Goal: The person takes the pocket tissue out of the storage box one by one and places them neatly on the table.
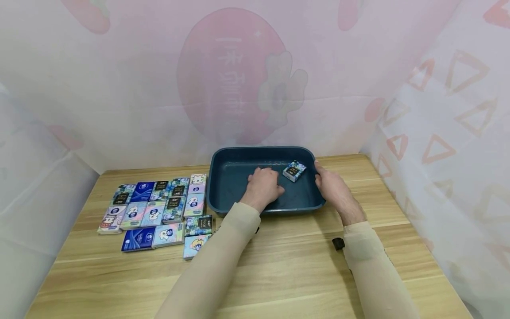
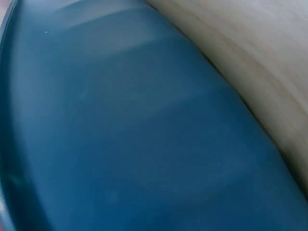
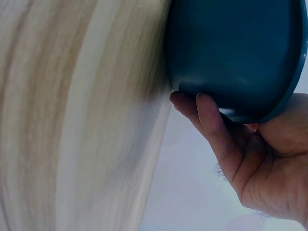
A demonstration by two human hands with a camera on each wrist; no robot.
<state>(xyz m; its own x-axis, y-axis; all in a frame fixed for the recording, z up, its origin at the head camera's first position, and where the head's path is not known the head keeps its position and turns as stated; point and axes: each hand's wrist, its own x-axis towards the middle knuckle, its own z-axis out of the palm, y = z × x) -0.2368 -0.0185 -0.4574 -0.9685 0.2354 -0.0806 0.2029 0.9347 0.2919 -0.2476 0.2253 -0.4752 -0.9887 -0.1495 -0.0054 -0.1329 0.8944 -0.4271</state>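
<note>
A dark teal plastic tub [image 1: 239, 193] stands at the back of the table. One small floral pack of pocket tissues [image 1: 294, 171] lies inside it, toward the right end. My left hand [image 1: 263, 186] reaches over the near rim into the tub, left of that pack and apart from it. Its thumb stands off from the fingers, and nothing shows between them; the fingertips are partly hidden. In the left wrist view only the tub's side [image 2: 144, 106] and the table appear. My right hand [image 3: 255, 149] grips the tub's right end, thumb at the rim and fingers against the outer wall.
Several tissue packs [image 1: 153, 213], blue, floral and pastel cartoon, lie in rough rows left of the tub, some close against it. The wooden table [image 1: 295, 266] extends in front. Printed cloth [image 1: 131, 88] hangs behind and on both sides.
</note>
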